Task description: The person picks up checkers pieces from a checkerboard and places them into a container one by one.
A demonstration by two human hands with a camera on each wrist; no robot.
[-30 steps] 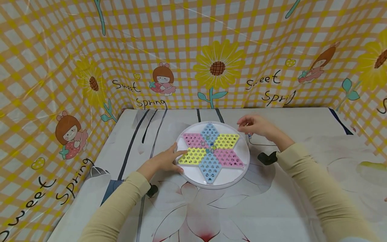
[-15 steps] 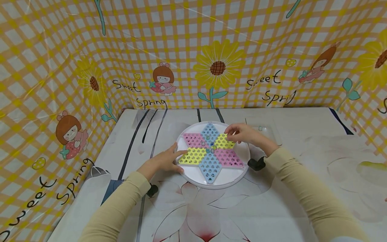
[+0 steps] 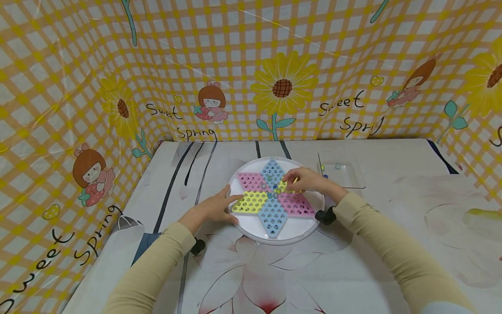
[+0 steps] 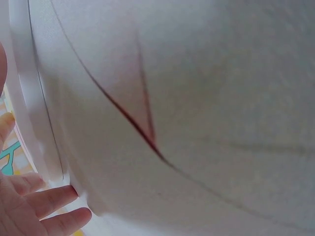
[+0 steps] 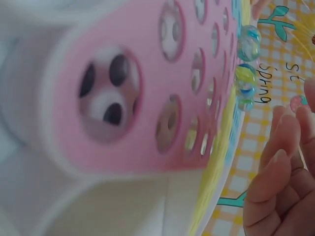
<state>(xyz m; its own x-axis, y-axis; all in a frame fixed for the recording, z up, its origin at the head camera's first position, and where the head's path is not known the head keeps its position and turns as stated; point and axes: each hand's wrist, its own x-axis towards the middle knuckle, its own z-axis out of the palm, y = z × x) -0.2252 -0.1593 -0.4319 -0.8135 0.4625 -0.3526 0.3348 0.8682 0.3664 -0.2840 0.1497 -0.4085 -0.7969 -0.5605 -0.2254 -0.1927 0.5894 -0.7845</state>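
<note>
A round white Chinese checkers board [image 3: 239, 226] lies on the table, its perforated star coloured pink, yellow and blue. Several glass marbles [image 3: 276, 196] sit around the star's centre; in the right wrist view some marbles [image 5: 249, 43] stand up from the holes. With fingers spread, my left hand [image 3: 213, 207] rests at the board's left rim, the index finger reaching over a yellow point. Over the right yellow point is my right hand [image 3: 303, 179], its fingers curled and thumb and fingertips close together near the middle. I cannot tell whether a marble is between them.
A clear shallow box [image 3: 349, 174] with a few marbles stands behind the right hand. Dark wrist-worn pieces [image 3: 326, 216] show under both wrists. A checked cloth [image 3: 243, 52] rises behind the table's far edge and along its sides.
My right hand has moved left and toward me, from over the clear box to over the board's yellow point, uncovering the box. The left hand stays at the rim.
</note>
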